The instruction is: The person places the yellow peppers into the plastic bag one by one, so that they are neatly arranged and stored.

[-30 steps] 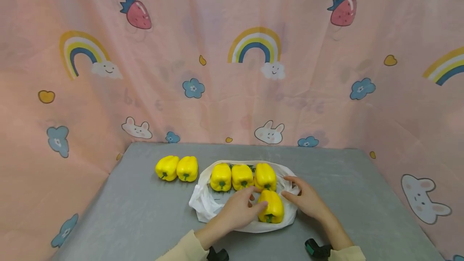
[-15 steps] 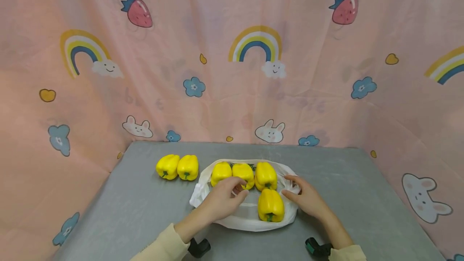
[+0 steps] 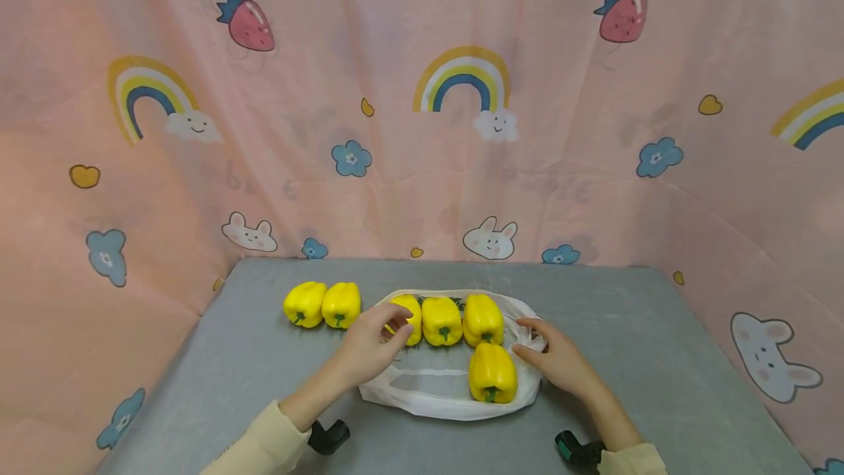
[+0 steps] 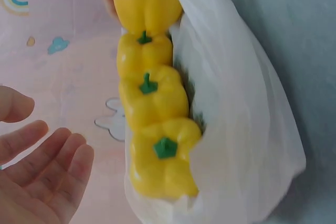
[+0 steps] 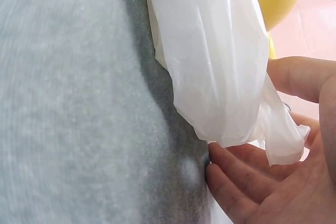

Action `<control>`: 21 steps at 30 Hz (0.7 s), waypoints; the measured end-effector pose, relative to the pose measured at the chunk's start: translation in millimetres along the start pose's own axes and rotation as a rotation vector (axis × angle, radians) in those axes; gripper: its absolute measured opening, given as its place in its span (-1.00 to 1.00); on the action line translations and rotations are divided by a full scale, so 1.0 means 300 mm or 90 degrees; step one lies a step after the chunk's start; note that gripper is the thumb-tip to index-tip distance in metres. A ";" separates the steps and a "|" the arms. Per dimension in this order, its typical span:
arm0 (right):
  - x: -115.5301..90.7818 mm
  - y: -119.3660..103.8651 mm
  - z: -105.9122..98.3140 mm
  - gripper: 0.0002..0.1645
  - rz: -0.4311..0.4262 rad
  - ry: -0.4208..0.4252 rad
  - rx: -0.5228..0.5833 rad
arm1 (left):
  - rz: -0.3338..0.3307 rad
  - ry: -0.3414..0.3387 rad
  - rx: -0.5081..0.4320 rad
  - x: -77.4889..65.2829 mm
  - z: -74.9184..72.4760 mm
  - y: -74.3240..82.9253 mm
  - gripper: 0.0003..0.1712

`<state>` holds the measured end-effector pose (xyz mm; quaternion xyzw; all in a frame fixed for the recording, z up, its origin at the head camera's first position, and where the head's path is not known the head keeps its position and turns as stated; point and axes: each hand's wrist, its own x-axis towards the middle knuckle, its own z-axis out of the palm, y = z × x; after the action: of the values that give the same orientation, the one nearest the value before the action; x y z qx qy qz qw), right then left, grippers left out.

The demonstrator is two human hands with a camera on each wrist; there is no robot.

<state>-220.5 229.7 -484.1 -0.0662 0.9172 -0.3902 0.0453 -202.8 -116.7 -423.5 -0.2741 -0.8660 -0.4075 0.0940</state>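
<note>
Student: In the head view, what has been changed?

Tutor: The left hand (image 3: pixel 369 347) has been shifted leftward from the front pepper (image 3: pixel 493 374) to the back row's left pepper (image 3: pixel 415 328); its fingers are loosely bent, nothing held. The front pepper, low right of centre inside the white bag (image 3: pixel 455 407), is therefore judged to have been released. Its stem is aimed at the frame's bottom, its long axis laid roughly top to bottom.

Student: And in the left wrist view?

Tutor: Four stems are shown down the centre; the parted left hand is seen at lower left.

Student: The right wrist view?

Tutor: The bag's edge is held lightly between the right hand's (image 5: pixel 289 190) thumb and fingers, lower right.
</note>
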 end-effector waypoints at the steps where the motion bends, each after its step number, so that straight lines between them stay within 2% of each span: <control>1: 0.000 -0.001 0.000 -0.29 0.000 0.000 0.000 | -0.001 0.006 0.001 0.000 -0.008 -0.004 -0.78; 13: -0.001 -0.001 0.001 -0.28 0.003 0.002 -0.002 | 0.032 0.104 0.043 -0.011 -0.064 -0.083 -0.81; 21: 0.002 0.003 0.002 -0.28 0.003 0.001 0.004 | 0.037 0.157 0.078 -0.010 -0.098 -0.129 -0.83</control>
<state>-221.0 229.8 -485.1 -0.0632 0.9163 -0.3928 0.0457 -223.5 -160.0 -430.9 -0.2406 -0.8628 -0.3817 0.2280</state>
